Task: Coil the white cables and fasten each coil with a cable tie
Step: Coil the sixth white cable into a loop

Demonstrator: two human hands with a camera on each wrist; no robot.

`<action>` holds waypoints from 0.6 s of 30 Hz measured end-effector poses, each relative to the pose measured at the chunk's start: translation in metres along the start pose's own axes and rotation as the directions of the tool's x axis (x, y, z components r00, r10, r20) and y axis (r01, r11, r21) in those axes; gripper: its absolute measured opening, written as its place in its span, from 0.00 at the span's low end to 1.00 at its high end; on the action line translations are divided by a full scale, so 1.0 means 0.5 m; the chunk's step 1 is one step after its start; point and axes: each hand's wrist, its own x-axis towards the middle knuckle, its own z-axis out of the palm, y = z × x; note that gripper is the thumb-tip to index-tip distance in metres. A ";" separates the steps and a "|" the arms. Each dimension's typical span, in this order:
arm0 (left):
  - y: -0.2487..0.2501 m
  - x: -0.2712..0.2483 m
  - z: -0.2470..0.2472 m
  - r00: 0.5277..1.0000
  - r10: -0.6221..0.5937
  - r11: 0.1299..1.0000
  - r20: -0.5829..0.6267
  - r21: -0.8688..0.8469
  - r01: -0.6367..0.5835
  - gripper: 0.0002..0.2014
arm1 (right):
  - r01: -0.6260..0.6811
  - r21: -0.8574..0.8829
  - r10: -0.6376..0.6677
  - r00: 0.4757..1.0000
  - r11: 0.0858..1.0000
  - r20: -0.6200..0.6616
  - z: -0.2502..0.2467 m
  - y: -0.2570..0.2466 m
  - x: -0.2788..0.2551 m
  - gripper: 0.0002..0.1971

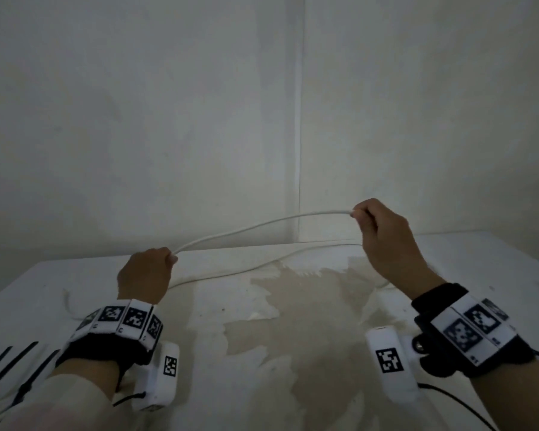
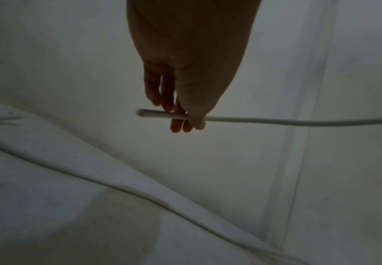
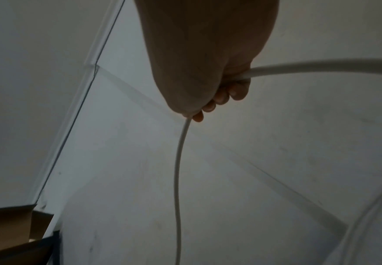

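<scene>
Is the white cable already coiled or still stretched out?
Stretched out: the white cable spans between the left hand and right hand, no loops.

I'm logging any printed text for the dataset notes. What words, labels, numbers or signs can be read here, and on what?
No words or numbers read clearly.
Left wristband: square black-and-white code patterns; tiny marks beneath, too blurred to read.
Right wristband: same patterns, small print unreadable.
White cable: no print visible.

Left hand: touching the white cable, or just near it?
Touching. The left wrist view shows the left hand pinching the white cable near its end, thumb over it and fingertips beneath.
</scene>
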 end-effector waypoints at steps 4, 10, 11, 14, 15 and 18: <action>-0.019 -0.011 -0.020 0.998 -0.050 0.979 0.031 -0.195 0.055 0.21 | -0.051 -0.204 0.077 0.990 0.978 0.121 -0.015 0.018 -0.014 0.13; 0.046 -0.035 -0.038 0.978 -0.147 0.740 0.150 -0.639 0.210 0.15 | 0.065 -0.492 0.114 0.939 0.868 0.325 0.023 0.010 -0.058 0.14; 0.050 -0.041 -0.041 0.974 -0.132 0.735 0.186 -0.640 0.222 0.14 | 0.074 -0.483 0.100 0.941 0.873 0.324 0.029 0.004 -0.063 0.14; 0.050 -0.059 -0.044 0.930 -0.147 0.652 0.337 -0.675 0.347 0.12 | 0.064 -0.432 0.074 0.952 0.900 0.296 0.034 -0.016 -0.080 0.13; 0.047 -0.067 -0.048 0.912 -0.169 0.607 0.374 -0.690 0.395 0.11 | 0.057 -0.397 0.066 0.955 0.916 0.289 0.031 -0.022 -0.085 0.13; 0.041 -0.081 -0.055 0.885 -0.223 0.540 0.409 -0.704 0.461 0.12 | 0.066 -0.273 0.017 0.956 0.960 0.293 0.021 -0.037 -0.102 0.11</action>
